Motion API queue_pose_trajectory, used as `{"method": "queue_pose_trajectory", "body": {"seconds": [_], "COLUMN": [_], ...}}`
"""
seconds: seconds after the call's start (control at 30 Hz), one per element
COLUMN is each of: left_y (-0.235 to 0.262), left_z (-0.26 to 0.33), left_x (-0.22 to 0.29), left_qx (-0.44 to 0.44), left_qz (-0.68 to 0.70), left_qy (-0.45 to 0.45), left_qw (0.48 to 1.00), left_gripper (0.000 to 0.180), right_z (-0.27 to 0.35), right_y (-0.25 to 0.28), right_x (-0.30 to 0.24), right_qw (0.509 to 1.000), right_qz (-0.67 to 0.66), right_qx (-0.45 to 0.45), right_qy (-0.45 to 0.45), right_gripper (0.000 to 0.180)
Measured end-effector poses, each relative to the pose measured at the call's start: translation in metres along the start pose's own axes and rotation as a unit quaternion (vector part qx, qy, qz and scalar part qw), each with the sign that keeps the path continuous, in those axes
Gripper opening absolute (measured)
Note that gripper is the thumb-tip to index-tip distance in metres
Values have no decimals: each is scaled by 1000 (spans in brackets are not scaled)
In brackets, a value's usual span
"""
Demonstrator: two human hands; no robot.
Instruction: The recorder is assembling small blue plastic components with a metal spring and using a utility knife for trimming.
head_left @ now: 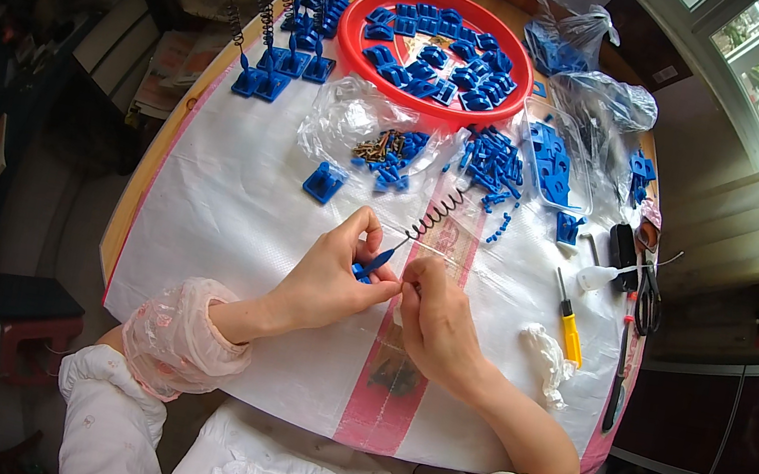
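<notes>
Head view: near the desk's (pixel 202 206) front edge, your left hand (pixel 332 274) pinches a blue rod (pixel 380 259) tipped with a dark spring (pixel 435 213), steadying it while your right hand (pixel 431 317) clasps its near end, parts heaped beyond in a red tray (pixel 354 35).

Red tray (pixel 359 35) of blue parts, yellow-handled screwdriver (pixel 569 323), scissors (pixel 647 284), white rag (pixel 549 356), clear plastic bags (pixel 587 96).
</notes>
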State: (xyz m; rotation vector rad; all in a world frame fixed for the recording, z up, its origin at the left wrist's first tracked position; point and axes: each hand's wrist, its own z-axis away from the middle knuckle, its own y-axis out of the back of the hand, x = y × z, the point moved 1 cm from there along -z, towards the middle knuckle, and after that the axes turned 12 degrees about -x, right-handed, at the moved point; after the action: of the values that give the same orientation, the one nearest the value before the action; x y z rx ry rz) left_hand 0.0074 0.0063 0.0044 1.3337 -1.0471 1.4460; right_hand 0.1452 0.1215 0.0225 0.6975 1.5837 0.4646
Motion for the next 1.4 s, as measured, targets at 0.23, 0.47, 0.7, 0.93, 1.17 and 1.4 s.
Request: {"method": "queue_pose_trajectory", "body": {"seconds": [0.23, 0.47, 0.7, 0.93, 1.17, 1.4], "left_y": [1, 4, 12, 8, 10, 11], "left_z": [0, -5, -5, -4, -6, -5], "left_x": [-2, 4, -6, 1, 6, 2], "left_qx": [3, 19, -14, -17, -56, -81], "left_qz": [6, 104, 267, 297, 297, 309], "left_qy": [-4, 12, 8, 23, 56, 62], "left_qw": [1000, 994, 963, 954, 952, 946], "left_gripper": [39, 36, 17, 12, 20, 26], "right_z": [0, -4, -9, -9, -8, -8], "right_y": [-3, -1, 3, -1, 0, -2], "right_x": [0, 17, 19, 30, 34, 31], "right_qw": [998, 943, 969, 957, 946, 933], "right_qz": [-52, -313, -230, -263, -288, -318], "right_qx": [7, 90, 79, 104, 129, 153], "right_qy": [-32, -62, -47, -64, -78, -70], "right_gripper": [16, 20, 15, 11, 11, 12]}}
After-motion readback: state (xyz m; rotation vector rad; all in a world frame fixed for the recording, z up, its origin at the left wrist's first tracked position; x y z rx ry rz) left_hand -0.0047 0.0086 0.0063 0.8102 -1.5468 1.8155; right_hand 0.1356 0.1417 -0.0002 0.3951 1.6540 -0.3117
